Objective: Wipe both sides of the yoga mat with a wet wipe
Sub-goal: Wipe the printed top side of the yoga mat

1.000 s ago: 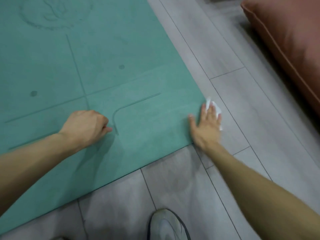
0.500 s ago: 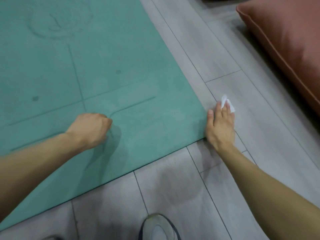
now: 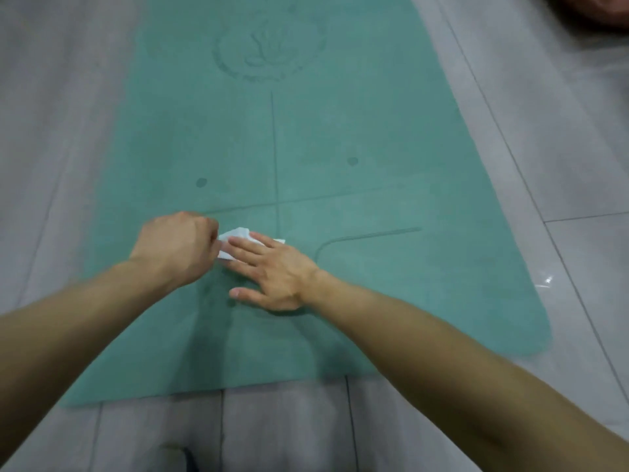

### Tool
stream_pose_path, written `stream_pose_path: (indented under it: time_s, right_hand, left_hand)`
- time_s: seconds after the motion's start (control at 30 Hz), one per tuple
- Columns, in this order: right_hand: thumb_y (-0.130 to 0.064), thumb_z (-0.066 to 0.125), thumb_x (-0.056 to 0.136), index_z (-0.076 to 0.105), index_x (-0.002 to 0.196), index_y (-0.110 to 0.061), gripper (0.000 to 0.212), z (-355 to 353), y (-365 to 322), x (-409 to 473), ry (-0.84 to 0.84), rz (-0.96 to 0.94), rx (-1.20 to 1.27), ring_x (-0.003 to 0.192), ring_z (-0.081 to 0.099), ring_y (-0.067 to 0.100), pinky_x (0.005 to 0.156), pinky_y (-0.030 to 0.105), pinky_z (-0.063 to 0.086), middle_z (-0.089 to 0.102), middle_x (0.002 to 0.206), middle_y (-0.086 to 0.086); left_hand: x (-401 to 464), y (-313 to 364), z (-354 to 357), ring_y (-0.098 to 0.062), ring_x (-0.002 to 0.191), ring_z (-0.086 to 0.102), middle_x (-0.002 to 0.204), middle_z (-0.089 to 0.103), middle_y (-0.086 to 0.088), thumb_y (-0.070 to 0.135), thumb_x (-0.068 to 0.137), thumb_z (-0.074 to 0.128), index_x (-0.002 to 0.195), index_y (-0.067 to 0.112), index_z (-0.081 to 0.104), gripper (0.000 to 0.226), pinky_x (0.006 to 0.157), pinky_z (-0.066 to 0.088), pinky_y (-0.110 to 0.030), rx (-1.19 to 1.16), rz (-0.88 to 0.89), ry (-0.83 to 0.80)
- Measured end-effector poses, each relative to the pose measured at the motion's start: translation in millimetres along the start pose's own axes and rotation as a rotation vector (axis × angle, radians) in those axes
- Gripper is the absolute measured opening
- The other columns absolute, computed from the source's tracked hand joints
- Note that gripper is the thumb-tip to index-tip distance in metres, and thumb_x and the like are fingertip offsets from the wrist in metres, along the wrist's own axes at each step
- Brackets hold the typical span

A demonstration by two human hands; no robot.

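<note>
nearest the camera, grey wood-look floor (image 3: 282, 427) planks run under the view, and a dark blurred shape at the bottom edge is too cut off to name. two bare forearms reach forward from the lower corners and meet over the near end of the yoga mat (image 3: 408, 158).

the mat is teal and lies flat on the floor, its near short edge just past the first plank seam and its near right corner rounded. the right hand (image 3: 272, 270) lies palm down on the mat, fingers straight and a little spread, thumb stretched out to the near side. its fingertips press on a white wet wipe (image 3: 235, 237), which sits crumpled on the mat surface a little left of the centre line. the left hand (image 3: 177, 248) is curled into a loose fist right beside the wipe, knuckles up; its fingertips are against the wipe's left edge, and whether they pinch it cannot be told from this angle.

beyond the hands, thin printed lines cross the mat: one long line down the middle, a cross line just past the wipe, and a curved mark to the right. two small dark dots sit further on, one either side of the centre line. at the far end a round printed emblem (image 3: 269, 46) shows faintly. in the far right corner a reddish-brown cushion (image 3: 592, 8) edge is partly in view on the floor.
</note>
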State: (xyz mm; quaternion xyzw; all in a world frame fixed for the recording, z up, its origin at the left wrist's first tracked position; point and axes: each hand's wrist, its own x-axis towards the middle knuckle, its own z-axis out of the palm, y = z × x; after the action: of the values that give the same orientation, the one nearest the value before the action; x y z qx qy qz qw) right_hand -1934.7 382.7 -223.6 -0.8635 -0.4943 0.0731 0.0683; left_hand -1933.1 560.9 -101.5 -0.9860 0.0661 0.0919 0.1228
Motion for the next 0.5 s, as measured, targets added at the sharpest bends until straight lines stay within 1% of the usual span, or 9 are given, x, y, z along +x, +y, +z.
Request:
stream_pose_path:
  time_s: [0.07, 0.1, 0.13, 0.2, 0.27, 0.3, 0.37, 0.43, 0.5]
  right_hand:
    - [-0.065, 0.018, 0.107, 0.018, 0.168, -0.023, 0.074, 3, 5, 12, -0.081, -0.073, 0.007, 0.163, 0.005, 0.017, 0.132, 0.042, 0.000, 0.013, 0.175, 0.002]
    - [-0.065, 0.018, 0.107, 0.014, 0.169, -0.026, 0.073, 3, 19, 13, -0.076, -0.045, 0.041, 0.163, 0.004, 0.015, 0.132, 0.041, 0.000, 0.012, 0.176, 0.001]
    - [-0.064, 0.017, 0.107, 0.010, 0.169, -0.028, 0.072, 0, 41, 11, -0.038, 0.053, 0.088, 0.162, 0.003, 0.014, 0.132, 0.040, -0.001, 0.012, 0.176, -0.001]
    - [-0.062, 0.014, 0.107, 0.005, 0.169, -0.028, 0.072, -10, 101, 0, 0.049, 0.400, 0.150, 0.162, 0.000, 0.012, 0.132, 0.040, -0.002, 0.009, 0.176, -0.001]
    - [-0.064, 0.008, 0.104, 0.006, 0.169, -0.023, 0.076, -24, 162, -27, 0.074, 0.773, 0.120, 0.163, -0.001, 0.014, 0.132, 0.042, -0.002, 0.007, 0.177, 0.001]
    - [-0.065, 0.006, 0.103, 0.008, 0.169, -0.019, 0.080, -29, 185, -44, 0.071, 0.919, 0.116, 0.163, 0.000, 0.017, 0.132, 0.044, -0.003, 0.007, 0.177, 0.004]
    - [-0.066, 0.005, 0.103, 0.013, 0.168, -0.012, 0.085, -35, 209, -81, 0.099, 1.135, 0.146, 0.163, 0.002, 0.022, 0.132, 0.047, -0.001, 0.009, 0.176, 0.010]
    - [-0.064, 0.008, 0.104, 0.018, 0.167, -0.010, 0.084, -34, 202, -111, 0.147, 1.216, 0.152, 0.163, 0.006, 0.024, 0.132, 0.049, 0.002, 0.013, 0.175, 0.013]
    - [-0.058, 0.016, 0.108, 0.023, 0.166, -0.012, 0.075, -28, 177, -127, 0.163, 1.097, 0.127, 0.163, 0.008, 0.023, 0.132, 0.046, 0.003, 0.015, 0.175, 0.011]
  left_hand:
    - [-2, -7, 5, -0.031, 0.094, 0.069, 0.098, 0.070, -0.001, 0.043, 0.095, 0.055, 0.096, 0.025, 0.070, 0.024, 0.072, 0.049, -0.034, -0.006, -0.016, -0.027]
    - [-3, -9, 7, -0.031, 0.094, 0.069, 0.098, 0.069, 0.000, 0.044, 0.096, 0.054, 0.097, 0.025, 0.069, 0.025, 0.073, 0.050, -0.035, -0.010, -0.012, -0.038]
    - [-5, -10, 9, -0.031, 0.095, 0.068, 0.099, 0.068, 0.000, 0.045, 0.096, 0.053, 0.098, 0.025, 0.068, 0.026, 0.074, 0.050, -0.035, -0.010, 0.000, -0.051]
    - [-9, -12, 12, -0.030, 0.098, 0.068, 0.102, 0.067, 0.001, 0.046, 0.097, 0.051, 0.100, 0.024, 0.066, 0.027, 0.076, 0.049, -0.036, -0.007, 0.027, -0.086]
    - [-14, -13, 13, -0.029, 0.099, 0.067, 0.104, 0.067, 0.001, 0.046, 0.096, 0.051, 0.102, 0.024, 0.065, 0.027, 0.077, 0.050, -0.036, -0.010, 0.056, -0.106]
    - [-15, -13, 14, -0.028, 0.100, 0.067, 0.105, 0.067, 0.002, 0.046, 0.095, 0.051, 0.103, 0.024, 0.065, 0.027, 0.078, 0.051, -0.036, -0.012, 0.069, -0.121]
    - [-16, -13, 13, -0.028, 0.100, 0.068, 0.105, 0.067, 0.003, 0.047, 0.094, 0.050, 0.102, 0.025, 0.065, 0.027, 0.079, 0.052, -0.036, -0.026, 0.082, -0.149]
    - [-9, -9, 14, -0.028, 0.101, 0.068, 0.106, 0.067, 0.003, 0.047, 0.093, 0.050, 0.102, 0.025, 0.065, 0.028, 0.079, 0.053, -0.036, -0.026, 0.104, -0.160]
    - [8, -1, 16, -0.028, 0.101, 0.068, 0.107, 0.069, 0.002, 0.046, 0.092, 0.050, 0.103, 0.024, 0.065, 0.028, 0.080, 0.054, -0.036, -0.015, 0.141, -0.142]
